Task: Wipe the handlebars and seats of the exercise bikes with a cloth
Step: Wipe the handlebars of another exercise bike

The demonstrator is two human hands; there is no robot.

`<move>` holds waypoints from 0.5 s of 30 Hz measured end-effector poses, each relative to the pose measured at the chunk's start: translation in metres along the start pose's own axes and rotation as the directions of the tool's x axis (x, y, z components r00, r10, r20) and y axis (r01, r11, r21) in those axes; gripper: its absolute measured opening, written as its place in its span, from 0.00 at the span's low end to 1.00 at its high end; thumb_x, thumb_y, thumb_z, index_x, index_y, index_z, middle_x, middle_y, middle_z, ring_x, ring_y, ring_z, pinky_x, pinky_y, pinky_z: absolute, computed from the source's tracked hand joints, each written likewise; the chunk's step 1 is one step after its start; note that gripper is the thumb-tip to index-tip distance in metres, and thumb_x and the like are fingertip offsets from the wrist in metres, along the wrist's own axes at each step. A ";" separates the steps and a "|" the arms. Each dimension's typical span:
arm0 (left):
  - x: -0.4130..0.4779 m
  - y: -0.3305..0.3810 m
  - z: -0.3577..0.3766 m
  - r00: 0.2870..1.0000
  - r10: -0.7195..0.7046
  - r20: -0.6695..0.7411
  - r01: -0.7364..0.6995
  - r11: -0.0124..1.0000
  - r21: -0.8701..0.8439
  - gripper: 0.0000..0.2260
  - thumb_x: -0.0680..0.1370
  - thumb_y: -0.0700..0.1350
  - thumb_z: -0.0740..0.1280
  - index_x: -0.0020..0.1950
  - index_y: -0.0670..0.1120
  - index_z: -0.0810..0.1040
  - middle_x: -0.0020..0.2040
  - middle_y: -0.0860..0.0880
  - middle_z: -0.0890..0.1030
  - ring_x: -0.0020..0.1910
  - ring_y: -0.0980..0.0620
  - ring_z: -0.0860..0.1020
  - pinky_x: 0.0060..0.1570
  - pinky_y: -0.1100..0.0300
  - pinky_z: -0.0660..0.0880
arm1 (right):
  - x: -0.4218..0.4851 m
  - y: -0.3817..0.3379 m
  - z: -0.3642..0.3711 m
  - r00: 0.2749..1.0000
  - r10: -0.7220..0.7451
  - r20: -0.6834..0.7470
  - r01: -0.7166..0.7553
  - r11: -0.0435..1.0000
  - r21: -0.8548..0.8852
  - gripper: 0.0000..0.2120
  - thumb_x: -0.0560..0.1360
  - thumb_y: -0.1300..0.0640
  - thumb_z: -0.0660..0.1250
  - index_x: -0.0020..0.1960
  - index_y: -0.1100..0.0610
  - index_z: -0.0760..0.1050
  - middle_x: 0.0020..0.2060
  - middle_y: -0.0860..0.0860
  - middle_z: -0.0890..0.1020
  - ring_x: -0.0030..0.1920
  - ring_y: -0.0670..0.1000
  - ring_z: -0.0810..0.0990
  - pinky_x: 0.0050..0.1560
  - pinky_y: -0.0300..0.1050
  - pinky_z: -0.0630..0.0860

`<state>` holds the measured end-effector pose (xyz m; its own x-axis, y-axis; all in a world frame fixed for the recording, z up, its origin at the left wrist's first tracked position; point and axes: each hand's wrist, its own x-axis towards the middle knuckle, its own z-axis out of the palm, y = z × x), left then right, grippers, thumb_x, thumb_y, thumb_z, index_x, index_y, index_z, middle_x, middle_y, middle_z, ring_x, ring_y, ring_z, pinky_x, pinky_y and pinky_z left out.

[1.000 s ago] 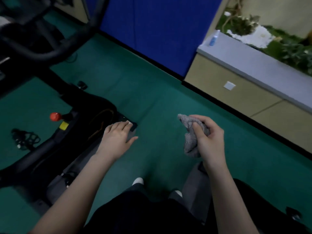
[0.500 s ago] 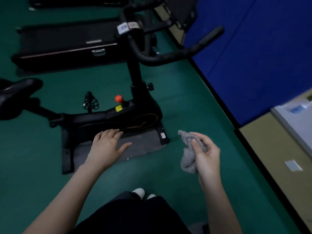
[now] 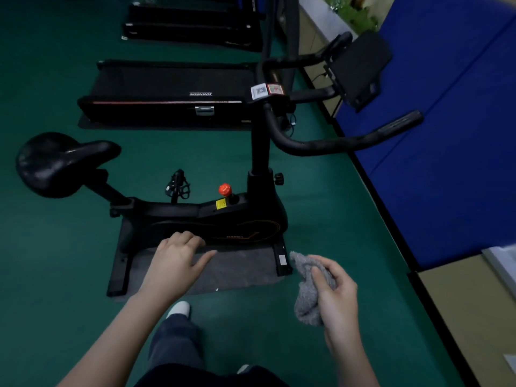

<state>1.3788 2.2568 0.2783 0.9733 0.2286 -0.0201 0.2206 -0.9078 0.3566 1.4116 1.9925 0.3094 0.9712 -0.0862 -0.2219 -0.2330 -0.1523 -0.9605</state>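
Since half a second ago the view has swung left and pulled back, so the whole bike, saddle included, now shows; both hands keep much the same pose.

Grey cloth (image 3: pixel 305 303): bunched, hanging in the air above the green floor (image 3: pixel 55 261), just right of the bike's front foot. It is held by the right hand (image 3: pixel 339 303), whose fingers (image 3: pixel 321 277) and thumb are curled round its upper part, the rest drooping below the palm.

Left hand (image 3: pixel 174 263): palm down, fingers (image 3: pixel 192 238) loosely spread with the thumb out, holding nothing, seen in front of the bike's lower casing. Contact with the casing cannot be confirmed.

Exercise bike (image 3: pixel 217 219): black, upright on a dark mat (image 3: pixel 240 270). Saddle (image 3: pixel 58 163) at far left, handlebar (image 3: pixel 335 145) at upper right; both well apart from the cloth. Red knob (image 3: pixel 224 189) on the frame top; a pedal (image 3: pixel 177 185) shows behind it. A black device holder (image 3: pixel 360 65) sits above the bars.

Surroundings: treadmill (image 3: pixel 167 88) beyond the bike; blue wall padding (image 3: pixel 446 121) at right; a white shoe (image 3: pixel 178 308) between the forearms.
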 end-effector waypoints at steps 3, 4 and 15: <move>0.027 -0.019 -0.010 0.999 0.033 -0.003 -0.033 0.999 0.015 0.14 0.76 0.56 0.67 0.45 0.44 0.78 0.43 0.49 0.77 0.47 0.46 0.75 0.47 0.53 0.68 | 0.014 -0.006 0.030 0.999 0.007 -0.051 -0.007 1.000 0.006 0.13 0.76 0.68 0.64 0.45 0.52 0.82 0.44 0.47 0.85 0.49 0.49 0.83 0.54 0.53 0.79; 0.037 -0.027 -0.013 0.998 0.055 0.004 -0.055 0.998 0.026 0.15 0.76 0.57 0.66 0.46 0.45 0.78 0.44 0.49 0.77 0.47 0.46 0.74 0.47 0.53 0.67 | 0.019 -0.008 0.043 0.998 0.008 -0.067 -0.007 1.000 0.008 0.13 0.76 0.68 0.64 0.45 0.52 0.82 0.44 0.47 0.85 0.49 0.49 0.83 0.54 0.53 0.79; 0.153 -0.109 -0.044 0.956 0.279 0.090 -0.279 0.960 -0.009 0.17 0.77 0.59 0.61 0.53 0.47 0.78 0.48 0.50 0.76 0.51 0.48 0.73 0.52 0.55 0.66 | 0.045 -0.050 0.181 0.985 -0.033 -0.170 0.030 0.999 -0.019 0.16 0.76 0.67 0.65 0.44 0.46 0.82 0.43 0.44 0.85 0.46 0.44 0.83 0.42 0.34 0.77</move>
<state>1.5007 2.4065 0.2779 0.9978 -0.0666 -0.0041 -0.0608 -0.9325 0.3561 1.4758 2.1747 0.3172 0.9560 -0.2470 -0.1581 -0.2042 -0.1735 -0.9634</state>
